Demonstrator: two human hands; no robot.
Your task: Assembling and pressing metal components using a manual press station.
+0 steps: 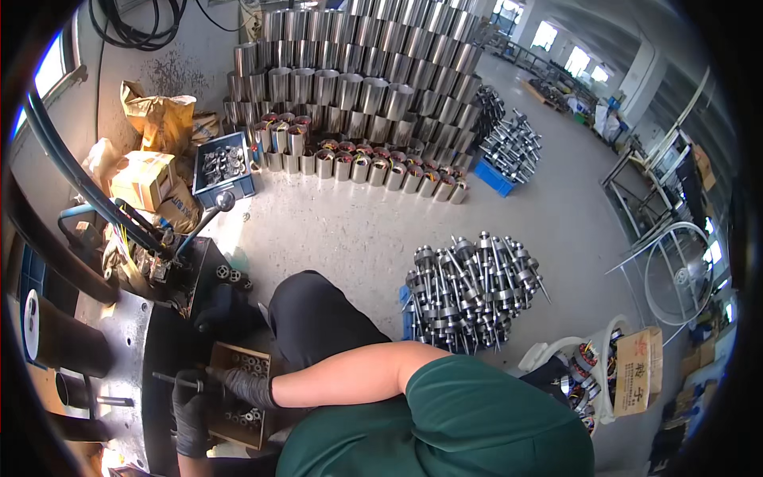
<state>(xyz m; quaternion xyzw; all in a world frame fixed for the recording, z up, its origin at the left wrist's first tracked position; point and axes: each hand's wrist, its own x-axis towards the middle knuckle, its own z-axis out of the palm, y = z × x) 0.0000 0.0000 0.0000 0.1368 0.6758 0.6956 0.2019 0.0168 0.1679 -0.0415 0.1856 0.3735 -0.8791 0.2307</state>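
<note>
Dark knit gloves cover both hands, close together at the lower left beside a machine. My left hand (191, 417) is closed around a thin metal shaft (164, 378), whose end points toward the machine's upright steel plate (119, 342). My right hand (245, 387) reaches in from the right, its fingertips by the shaft and the left hand. Those right fingers are dark and partly hidden, so their grip cannot be made out. Under the hands stands a cardboard box (266, 362) holding several small metal rings (253, 366).
A lever with a round knob (226, 201) rises from the machine. Right of my knee, a blue crate (407, 310) bears piled rotor shafts (473, 290). Metal cylinders (350, 91) are stacked at the back wall. A blue bin (225, 191) of small parts stands near cartons (143, 179).
</note>
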